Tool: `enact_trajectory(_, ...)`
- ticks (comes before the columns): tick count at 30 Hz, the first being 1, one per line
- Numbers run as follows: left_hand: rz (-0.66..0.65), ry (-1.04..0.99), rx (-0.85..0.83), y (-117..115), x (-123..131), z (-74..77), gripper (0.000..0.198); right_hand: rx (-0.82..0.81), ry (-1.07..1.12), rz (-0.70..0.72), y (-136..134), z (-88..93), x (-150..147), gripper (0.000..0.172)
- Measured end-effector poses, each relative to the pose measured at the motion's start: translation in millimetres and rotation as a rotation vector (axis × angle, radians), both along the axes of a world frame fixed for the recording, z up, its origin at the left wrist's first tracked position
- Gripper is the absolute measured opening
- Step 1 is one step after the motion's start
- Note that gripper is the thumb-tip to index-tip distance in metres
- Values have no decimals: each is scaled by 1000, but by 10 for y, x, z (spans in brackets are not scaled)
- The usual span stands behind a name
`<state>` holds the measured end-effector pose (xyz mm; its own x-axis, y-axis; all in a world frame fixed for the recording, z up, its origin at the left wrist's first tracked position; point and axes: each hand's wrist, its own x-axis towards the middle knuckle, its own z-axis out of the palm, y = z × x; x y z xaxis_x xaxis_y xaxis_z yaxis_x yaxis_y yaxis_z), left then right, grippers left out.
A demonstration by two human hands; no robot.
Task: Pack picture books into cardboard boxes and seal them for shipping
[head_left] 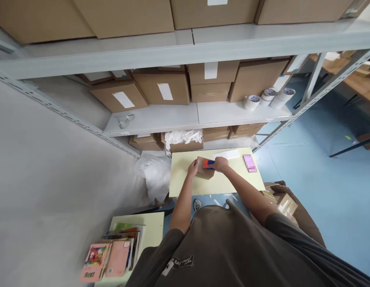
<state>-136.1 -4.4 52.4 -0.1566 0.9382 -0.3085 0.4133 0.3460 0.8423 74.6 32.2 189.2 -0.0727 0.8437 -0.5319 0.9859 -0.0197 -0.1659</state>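
A small brown cardboard box (204,174) rests on a pale yellow table (180,185) in front of me. My left hand (192,168) grips the box's left side. Closed around a red-orange and blue tape dispenser (208,164), my right hand (221,164) is at the box's right. The dispenser's front end lies over the top of the box; whether its blade touches the cardboard is too small to tell. A white sheet (228,154) lies behind my right hand, and a blurred pink item (250,163) is near the table's right edge.
Metal shelving (161,117) with cardboard boxes stands behind the table, holding tape rolls (252,102) and clear glasses (125,120). A large carton (307,223) of small boxes is at right. White plastic bags (156,175) sit left; books (117,257) are stacked lower left.
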Motion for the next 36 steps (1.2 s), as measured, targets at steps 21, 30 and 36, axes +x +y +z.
enact_trajectory(21, 143, 257, -96, -7, 1052, 107, 50, -18, -76, -144, -198, -198, 2156, 79)
enact_trajectory(30, 128, 292, -90, -36, 1013, 163, 48, -68, -6, -244, -84, -779, 1463, 61)
enact_trajectory(36, 114, 262, -105, -42, 989, 146, 50, -33, 56, -286, -128, -1193, 973, 37)
